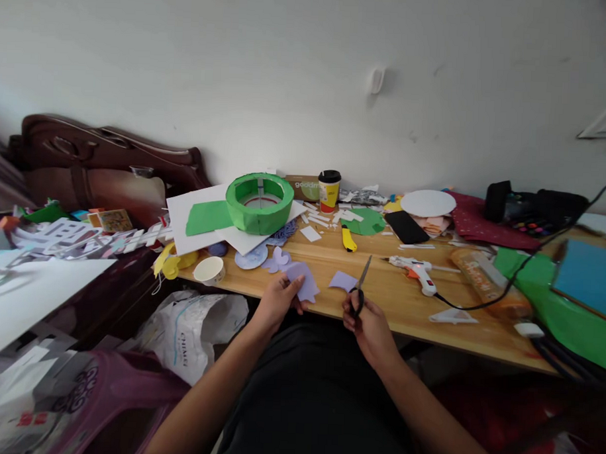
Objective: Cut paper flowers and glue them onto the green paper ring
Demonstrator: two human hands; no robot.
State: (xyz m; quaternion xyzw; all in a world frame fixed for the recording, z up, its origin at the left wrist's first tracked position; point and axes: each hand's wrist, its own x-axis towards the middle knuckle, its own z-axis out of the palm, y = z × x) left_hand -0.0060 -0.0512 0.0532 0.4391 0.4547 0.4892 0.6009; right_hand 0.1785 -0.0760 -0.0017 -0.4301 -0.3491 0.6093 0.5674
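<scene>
My left hand pinches a purple piece of paper near the front edge of the table. In my right hand is a pair of scissors, its handles in my fingers and its blades pointing up and away from me. Between the hands, a smaller purple paper scrap lies on the wood. Just beyond my left hand sit purple paper petals, beside a pale blue-white disc.
Behind stand a green ring on white board and a lidded cup. A yellow utility knife, a black phone and a corded glue gun lie rightward. A paper bowl sits at the left edge, above a white bag.
</scene>
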